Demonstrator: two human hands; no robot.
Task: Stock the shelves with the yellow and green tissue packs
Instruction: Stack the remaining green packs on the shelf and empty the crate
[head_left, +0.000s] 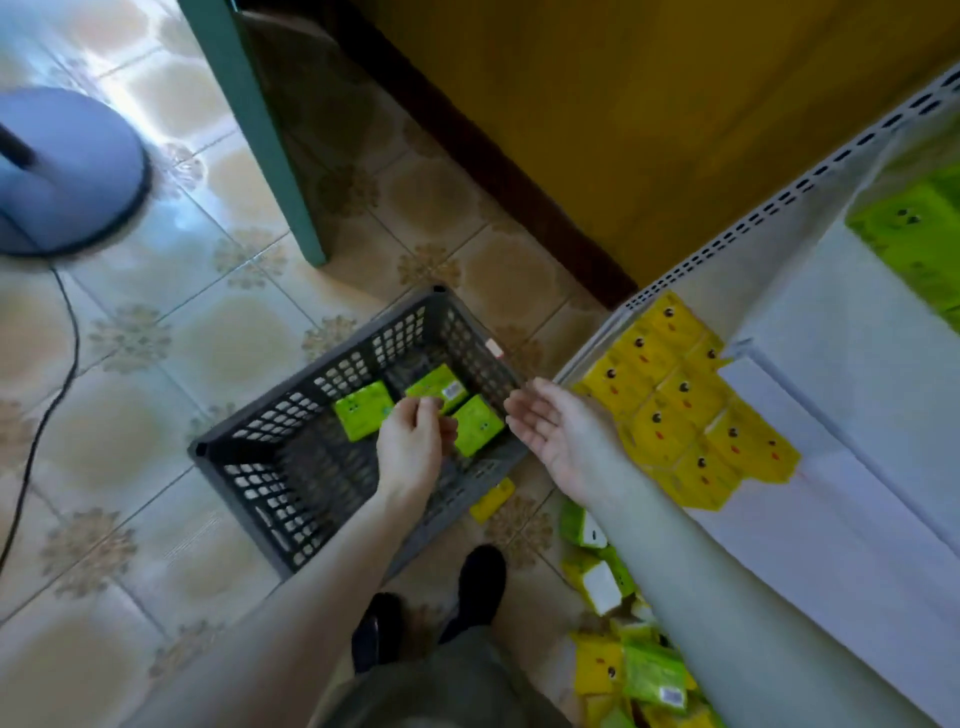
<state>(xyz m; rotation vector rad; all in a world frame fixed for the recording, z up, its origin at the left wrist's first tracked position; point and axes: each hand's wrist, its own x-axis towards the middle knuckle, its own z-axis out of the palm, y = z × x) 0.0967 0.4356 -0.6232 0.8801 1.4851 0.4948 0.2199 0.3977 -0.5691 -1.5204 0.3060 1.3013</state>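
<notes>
A grey plastic crate stands on the tiled floor with three green tissue packs lying at its far end. My left hand hovers over the crate above the packs, its fingers curled and nothing visibly gripped. Just past the crate's right rim my right hand is palm up, fingers apart and empty. On the white shelf to the right lie several yellow tissue packs in rows. More green packs rest on a higher shelf.
One yellow pack lies on the floor by the crate. A loose pile of yellow and green packs sits low at the right. A fan base with a black cable stands at the left, and a green post at the top.
</notes>
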